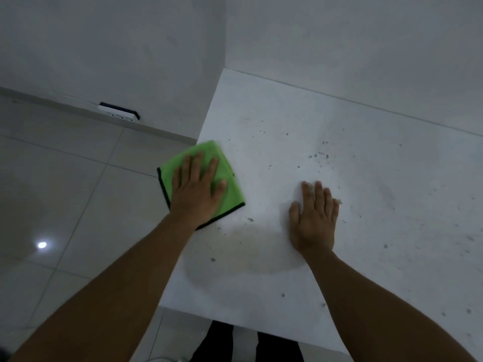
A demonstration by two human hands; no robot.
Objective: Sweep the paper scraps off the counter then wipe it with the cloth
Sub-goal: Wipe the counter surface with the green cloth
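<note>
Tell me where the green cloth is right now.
In the head view, the green cloth lies at the counter's left edge, partly overhanging the floor, pressed flat under the left hand. The right hand rests on the counter to its right.

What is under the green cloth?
The green cloth lies on the white counter, hanging over its left edge, with the left hand flat on top. Anything beneath it is covered.

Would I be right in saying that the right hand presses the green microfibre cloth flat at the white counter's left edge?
Not quite: the head view shows the left hand pressing the green microfibre cloth at the white counter edge; the right hand lies flat on bare counter.
</note>
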